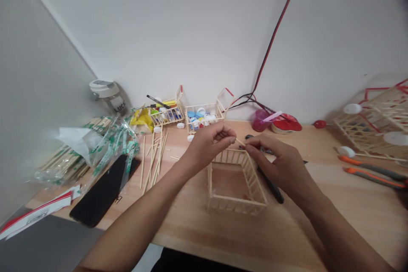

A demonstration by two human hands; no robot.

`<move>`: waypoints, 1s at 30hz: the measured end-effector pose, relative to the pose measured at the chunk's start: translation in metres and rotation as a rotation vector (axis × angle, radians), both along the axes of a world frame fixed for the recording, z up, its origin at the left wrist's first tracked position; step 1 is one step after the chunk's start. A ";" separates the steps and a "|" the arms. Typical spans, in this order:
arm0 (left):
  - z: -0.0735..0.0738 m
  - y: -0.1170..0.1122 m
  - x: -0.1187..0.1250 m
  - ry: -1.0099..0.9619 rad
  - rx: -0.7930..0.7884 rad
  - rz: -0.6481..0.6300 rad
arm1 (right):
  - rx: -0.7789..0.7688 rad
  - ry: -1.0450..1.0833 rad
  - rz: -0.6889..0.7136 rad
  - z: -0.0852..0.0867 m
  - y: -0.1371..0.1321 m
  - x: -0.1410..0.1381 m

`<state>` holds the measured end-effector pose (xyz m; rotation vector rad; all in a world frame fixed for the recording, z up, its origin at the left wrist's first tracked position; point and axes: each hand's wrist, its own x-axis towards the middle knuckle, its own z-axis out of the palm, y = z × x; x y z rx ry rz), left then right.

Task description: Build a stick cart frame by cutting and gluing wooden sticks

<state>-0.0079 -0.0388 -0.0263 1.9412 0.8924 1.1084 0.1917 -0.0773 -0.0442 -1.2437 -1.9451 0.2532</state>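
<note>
Holding a short thin stick (240, 141) at both ends: at one end with thumb and forefinger of the left hand (211, 143), at the other with thumb and forefinger of the right hand (278, 155). Both pinches closed down to the thickness of the wood, with the other fingers of the left hand loosely curled, probably for not blocking the small piece. Likely pinched at both ends for steadiness and fine turning, so light and thin a stick needing only the fingertips.

Just below the fingers and nearer to the body, resting on the table (191, 229), an open stick frame (237, 200) with short upright bars. Placed there perhaps for easy comparison with the piece in the fingers. Contact between right fingers and far corner of frame: not possible to tell.

To the left of the fingers, loose sticks (142, 162) lying lengthwise, seemingly for quick picking. Under the right hand, beside the frame, a black-handled tool (270, 185), well within reach. Beyond the fingers, near the wall, bottle caps (200, 112) inside a small basket (221, 109), probably gathered against rolling. Well apart to the right of the fingers, pliers (366, 164), perhaps aside for more working room.
</note>
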 end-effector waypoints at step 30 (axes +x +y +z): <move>-0.011 -0.009 0.016 -0.244 -0.276 -0.118 | -0.140 0.175 -0.002 0.004 -0.003 -0.004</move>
